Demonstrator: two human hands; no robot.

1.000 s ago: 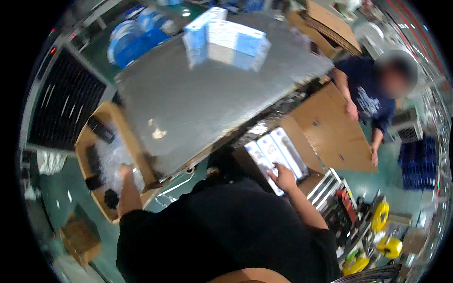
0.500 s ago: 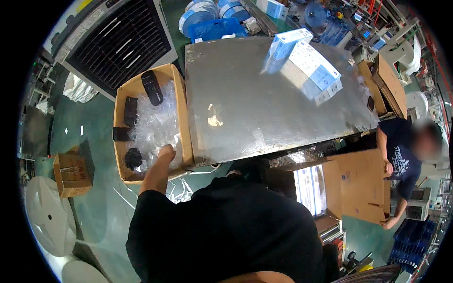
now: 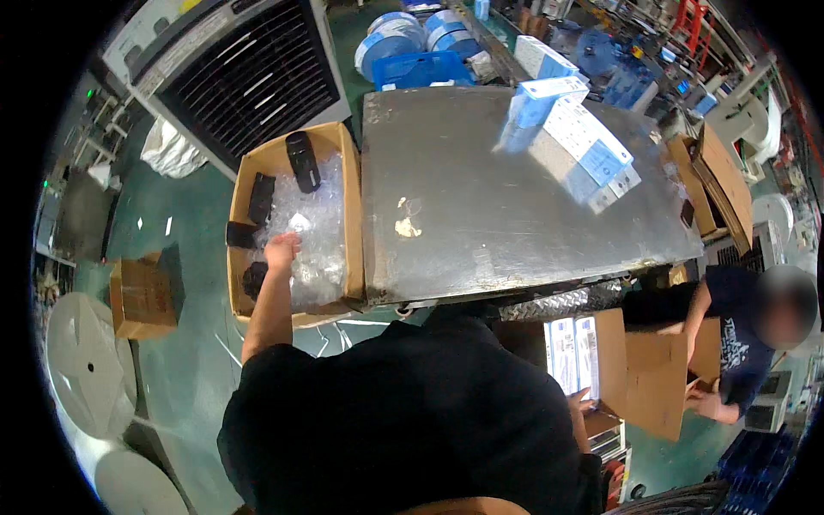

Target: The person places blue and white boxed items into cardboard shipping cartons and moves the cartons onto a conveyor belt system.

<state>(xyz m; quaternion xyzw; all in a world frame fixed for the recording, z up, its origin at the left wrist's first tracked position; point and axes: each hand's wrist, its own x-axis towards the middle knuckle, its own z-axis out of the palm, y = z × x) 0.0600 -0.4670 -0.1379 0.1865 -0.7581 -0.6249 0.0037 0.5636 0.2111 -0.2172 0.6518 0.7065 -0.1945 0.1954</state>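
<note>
- Clear, crumpled plastic pieces [image 3: 324,202] were contained in a deep, open tan cardboard box [image 3: 352,206], set on the person's left, just beside a grey, dully shining tabletop [image 3: 463,215].
- Into this box the left hand [image 3: 281,251] was extended, palm turned down over the plastic; its fingers were slightly bent, and whether anything was grasped by them could not be told.
- Along the inner sides of the box, a black cylindrical object [image 3: 302,163] and a black oblong object [image 3: 261,199] were lodged among the plastic.
- On the other side, slim white-and-blue packs [image 3: 563,352] were ranged side by side in an open brown carton [image 3: 611,348].
- At the near end of these packs the right hand [image 3: 580,405] was placed, partly hidden by the body; whether its fingers were clenched or released could not be told.
- White-and-blue upright boxes [image 3: 592,137] were stood toward the tabletop's far right.
- Beyond the carton, brown cardboard [image 3: 657,378] was attended by a co-worker in a dark shirt [image 3: 748,369].
</note>
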